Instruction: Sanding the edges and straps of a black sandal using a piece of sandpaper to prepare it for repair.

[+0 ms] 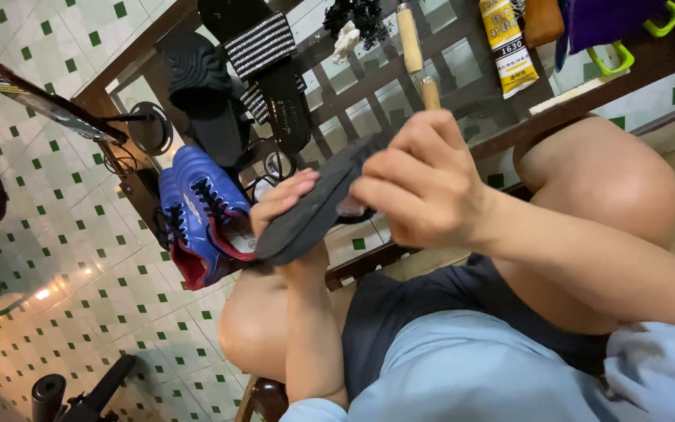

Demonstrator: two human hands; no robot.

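Head view showed the left hand [287, 205] with fingers curled under a dark shoe sole [314, 207], gripping its lower edge, while the right hand [419, 184] pinched its upper edge with fingers pressed together. Blue football boots [201, 211] lay just beyond the left fingers on the glass desk [462, 70]; knees flanked both hands closely.

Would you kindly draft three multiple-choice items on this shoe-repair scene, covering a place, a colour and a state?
1. Where do the football boots lie?
A. on the glass-topped table
B. on the person's lap
C. on the tiled floor

2. What colour are the boots mainly?
A. green
B. blue
C. white

3. How is the dark shoe sole held?
A. by both hands
B. by one hand only
C. lying untouched

Answers: 1 A, they rest on the table's near corner. 2 B, blue uppers with red lining. 3 A, the left hand grips under it and the right hand closes on top.
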